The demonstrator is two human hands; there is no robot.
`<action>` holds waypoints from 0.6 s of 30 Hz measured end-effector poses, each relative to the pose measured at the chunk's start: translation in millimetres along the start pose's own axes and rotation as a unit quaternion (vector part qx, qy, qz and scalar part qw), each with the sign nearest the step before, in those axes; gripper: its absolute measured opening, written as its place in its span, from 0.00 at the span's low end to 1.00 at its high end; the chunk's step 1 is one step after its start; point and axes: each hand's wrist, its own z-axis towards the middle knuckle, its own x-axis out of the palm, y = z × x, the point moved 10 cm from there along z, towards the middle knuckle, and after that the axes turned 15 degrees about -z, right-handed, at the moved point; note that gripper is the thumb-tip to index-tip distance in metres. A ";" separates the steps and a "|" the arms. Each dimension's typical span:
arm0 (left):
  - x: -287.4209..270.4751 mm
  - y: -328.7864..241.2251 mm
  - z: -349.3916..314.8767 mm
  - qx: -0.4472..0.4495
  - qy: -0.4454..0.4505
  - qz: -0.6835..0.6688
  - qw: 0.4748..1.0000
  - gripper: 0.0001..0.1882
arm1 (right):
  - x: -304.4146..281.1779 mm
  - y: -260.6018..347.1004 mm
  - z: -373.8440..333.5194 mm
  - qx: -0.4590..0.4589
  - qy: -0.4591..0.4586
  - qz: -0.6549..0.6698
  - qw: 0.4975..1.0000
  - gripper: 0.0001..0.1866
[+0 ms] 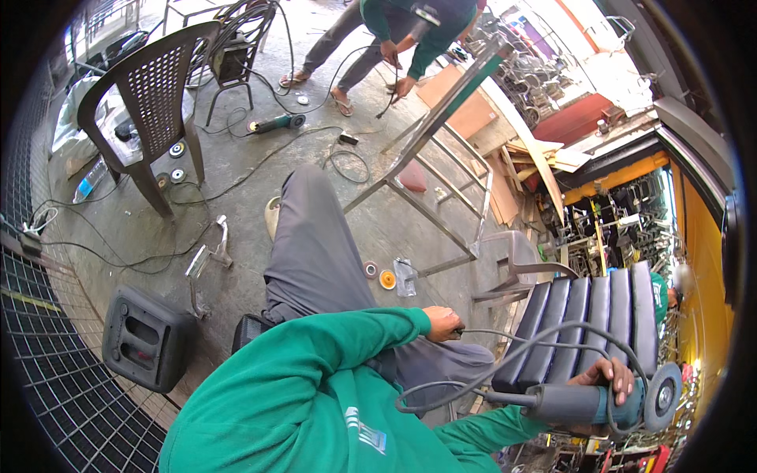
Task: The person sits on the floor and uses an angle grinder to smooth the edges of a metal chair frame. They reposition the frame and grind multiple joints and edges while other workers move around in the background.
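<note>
The right hand (605, 377)'s fingers clasp the grinder (556, 402), close to its disc (664, 396); the left hand (444, 323)'s fingers are curled around the cable (572, 324), which loops over the tool. The grinder is at the lower right, near the black padded seat (582, 299). Farther out, a metal frame (432, 221) stands on the floor (236, 169), and a co-worker (434, 39) bends forward beside it, grasping a cord (392, 102).

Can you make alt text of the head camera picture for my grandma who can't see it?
A person in a green top grips an angle grinder in their right hand and a dark cord in their left hand. Nearby is a black ribbed cushion; farther off, another person bends beside a metal frame.
</note>
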 end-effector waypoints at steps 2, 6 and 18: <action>-8.4 16.9 -5.7 -0.017 -0.019 0.028 0.999 0.16 | -1.7 14.4 1.9 -0.023 -0.021 -0.008 0.999 0.29; -61.3 39.2 -12.1 -0.015 -0.131 0.057 0.990 0.13 | 3.2 49.7 13.9 -0.055 -0.020 -0.049 0.997 0.30; -147.5 110.3 -73.0 -0.146 -0.338 0.041 0.929 0.13 | -30.2 158.3 -2.8 -0.161 -0.181 -0.323 0.915 0.29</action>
